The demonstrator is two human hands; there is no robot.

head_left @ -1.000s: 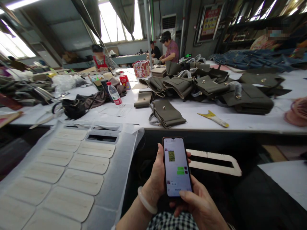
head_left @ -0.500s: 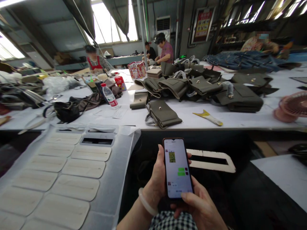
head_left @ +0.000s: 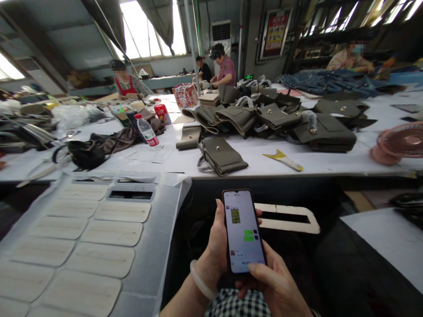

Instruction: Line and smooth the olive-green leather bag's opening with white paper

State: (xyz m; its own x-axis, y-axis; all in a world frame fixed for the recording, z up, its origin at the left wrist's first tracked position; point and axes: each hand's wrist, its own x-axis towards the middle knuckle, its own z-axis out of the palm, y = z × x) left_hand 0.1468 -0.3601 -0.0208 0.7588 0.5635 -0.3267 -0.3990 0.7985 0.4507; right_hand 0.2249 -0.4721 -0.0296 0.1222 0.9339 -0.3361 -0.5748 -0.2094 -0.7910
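Observation:
A smartphone (head_left: 243, 233) with a lit chat screen is held upright over my lap, near the lower middle of the head view. My left hand (head_left: 216, 242), with a pale bangle at its wrist, wraps the phone's left side, its fingertips showing past the right edge. My right hand (head_left: 276, 275) grips the lower right corner, its thumb on the bottom of the screen. Beyond the phone's right edge lies a pale frame-shaped piece (head_left: 291, 218) with a long slot. To the left, rounded pale panels (head_left: 109, 233) lie in rows on a translucent sheet (head_left: 153, 246).
Dark green bags (head_left: 224, 156) are heaped on the white table (head_left: 185, 168). Around them are a water bottle (head_left: 147, 133), a red can (head_left: 161, 112), a yellow-tipped tool (head_left: 283, 160) and a pink fan (head_left: 399, 143). Several people sit at work farther back.
The view has shifted slightly, so the table and its things sit a little farther left. Both hands keep the same hold on the smartphone.

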